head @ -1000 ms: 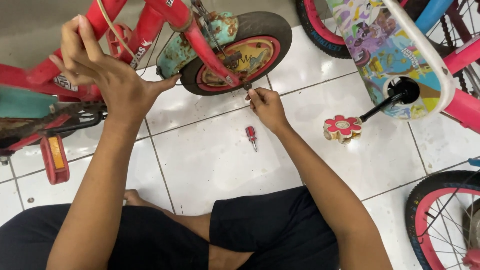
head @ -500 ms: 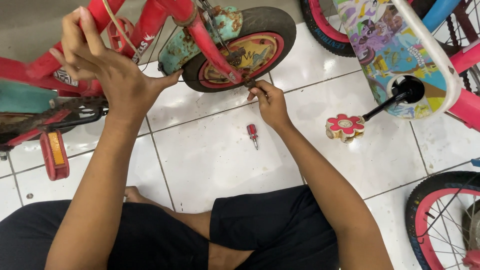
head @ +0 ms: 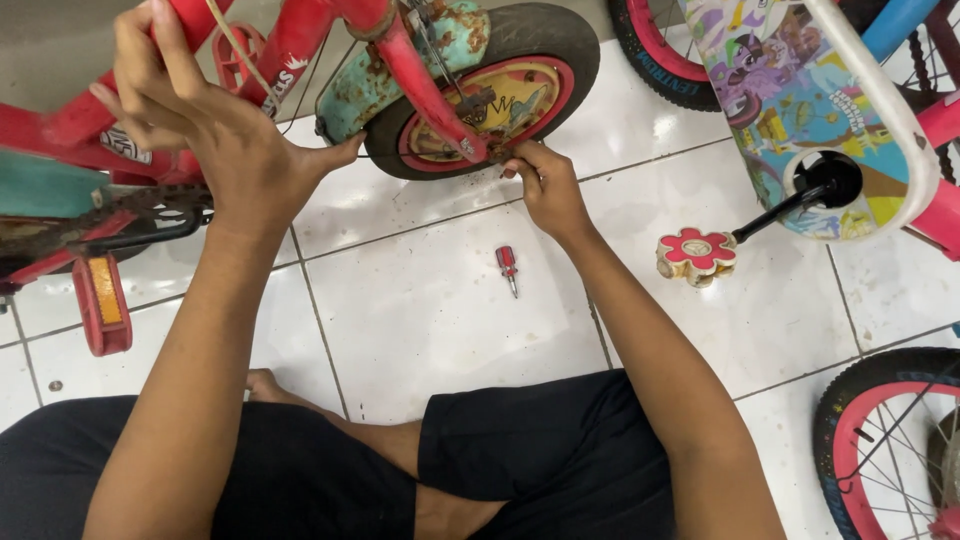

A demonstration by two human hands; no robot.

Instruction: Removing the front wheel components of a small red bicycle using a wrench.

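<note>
Two bare hands work on a small red bicycle (head: 300,40) in the head-camera view, seen from above by a person sitting cross-legged on white floor tiles (head: 440,310). The left hand (head: 215,135) wraps its fingers around the red frame tube, thumb spread toward the wheel, steadying the bike. The right hand (head: 545,185) pinches with narrowed fingertips at the lower end of the red fork leg (head: 430,85), right at the axle of the small wheel (head: 490,85); what sits between those fingertips is too small to tell.

Risks, as a judgement: the rusty mudguard (head: 395,70) and fork look corroded, so a small fastener there could stick or slip from the fingertips and roll off across the smooth tiles. If the left grip loosens, the bike could tip and trap the right fingers against the tyre.

A short red-handled screwdriver (head: 508,267) lies on the floor near the right wrist — apart from it, untouched. A red pedal with an orange reflector (head: 100,300) hangs at the left. A second bicycle stands close on the right, its flower-shaped pedal (head: 697,255) and colourful chain guard (head: 790,100) crowding the right forearm. Another pink-rimmed wheel (head: 890,440) sits at the lower right corner.
</note>
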